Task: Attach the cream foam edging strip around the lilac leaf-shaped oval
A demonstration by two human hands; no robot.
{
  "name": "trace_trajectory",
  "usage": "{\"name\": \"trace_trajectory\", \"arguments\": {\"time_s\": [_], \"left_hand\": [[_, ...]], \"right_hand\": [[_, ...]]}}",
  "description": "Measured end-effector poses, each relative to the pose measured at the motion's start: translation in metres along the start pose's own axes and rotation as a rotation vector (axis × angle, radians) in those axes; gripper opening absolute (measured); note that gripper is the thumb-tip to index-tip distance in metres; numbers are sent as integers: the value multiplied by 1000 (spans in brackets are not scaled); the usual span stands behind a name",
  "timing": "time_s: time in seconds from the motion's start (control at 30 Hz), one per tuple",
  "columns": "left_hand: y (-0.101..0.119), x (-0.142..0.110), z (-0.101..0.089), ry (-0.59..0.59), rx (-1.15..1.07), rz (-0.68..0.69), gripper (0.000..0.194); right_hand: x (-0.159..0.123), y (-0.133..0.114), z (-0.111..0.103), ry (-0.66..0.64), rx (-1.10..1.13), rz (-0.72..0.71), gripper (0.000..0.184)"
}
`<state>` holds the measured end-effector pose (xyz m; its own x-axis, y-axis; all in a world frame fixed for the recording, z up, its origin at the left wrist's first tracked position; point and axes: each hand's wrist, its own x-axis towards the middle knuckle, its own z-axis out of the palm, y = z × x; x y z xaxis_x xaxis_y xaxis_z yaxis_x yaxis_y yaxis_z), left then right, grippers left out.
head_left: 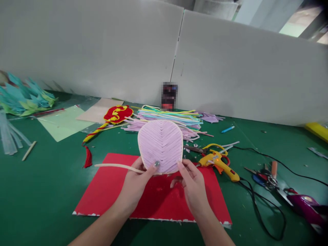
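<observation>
A pale pink oval fan face (160, 145), covered in a herringbone of pink strips with a cream rim, is held upright over a red sheet (110, 191). My left hand (138, 182) grips its lower left edge with the thumb on the front. A loose cream strip (115, 166) trails left from that hand. My right hand (192, 182) pinches the lower right edge of the fan.
A yellow glue gun (220, 163) with a black cord lies right of the red sheet. Pastel strips (174, 119) are heaped behind, beside a red and yellow tasselled fan (116, 115). Scissors (263, 177) and a purple tool (306, 205) sit at right. White boards wall the back.
</observation>
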<state>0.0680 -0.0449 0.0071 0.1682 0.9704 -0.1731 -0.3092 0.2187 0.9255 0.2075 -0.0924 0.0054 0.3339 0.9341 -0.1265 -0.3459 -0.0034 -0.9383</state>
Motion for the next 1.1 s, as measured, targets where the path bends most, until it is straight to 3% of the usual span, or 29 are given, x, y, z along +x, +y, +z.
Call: {"name": "trace_trajectory", "arguments": {"time_s": [0.27,1.1], "left_hand": [[-7,0,0,8,-1,-15,43],[-1,3,-6,-34,82,2,36]], "right_hand": [[3,0,-2,75,45,14,26],[3,-6,-5,59,-20,-13,22]]}}
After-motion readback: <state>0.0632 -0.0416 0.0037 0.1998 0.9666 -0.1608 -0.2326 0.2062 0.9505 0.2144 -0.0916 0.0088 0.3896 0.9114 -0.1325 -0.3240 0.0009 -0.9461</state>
